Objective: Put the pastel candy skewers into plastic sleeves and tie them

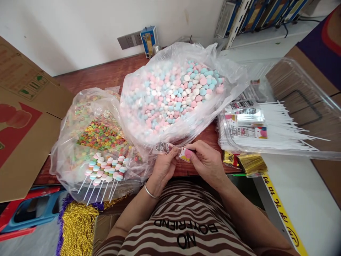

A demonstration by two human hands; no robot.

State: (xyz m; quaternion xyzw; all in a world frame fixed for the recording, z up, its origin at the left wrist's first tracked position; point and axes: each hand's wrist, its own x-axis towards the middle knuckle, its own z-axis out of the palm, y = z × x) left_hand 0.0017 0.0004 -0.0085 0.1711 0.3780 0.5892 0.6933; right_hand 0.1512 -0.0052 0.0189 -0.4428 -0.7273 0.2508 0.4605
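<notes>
Both hands meet at the table's near edge and pinch one small clear printed wrapper bag (170,150). My left hand (163,167), with a silver bangle on its wrist, grips the bag's left part. My right hand (206,161) pinches the end with the pink and yellow print. Just behind the hands lies a big open plastic bag of pink, blue and white candies (176,96). To the left, several finished candy skewers on white sticks (103,174) rest on a bag of small multicoloured ring candies (102,137).
A clear tray (314,103) at the right holds white sticks (290,128) and a stack of printed wrapper bags (243,121). Gold twist ties (247,163) lie beside it. Cardboard boxes (23,117) stand at left. Gold and purple tinsel (77,224) lies below the skewers.
</notes>
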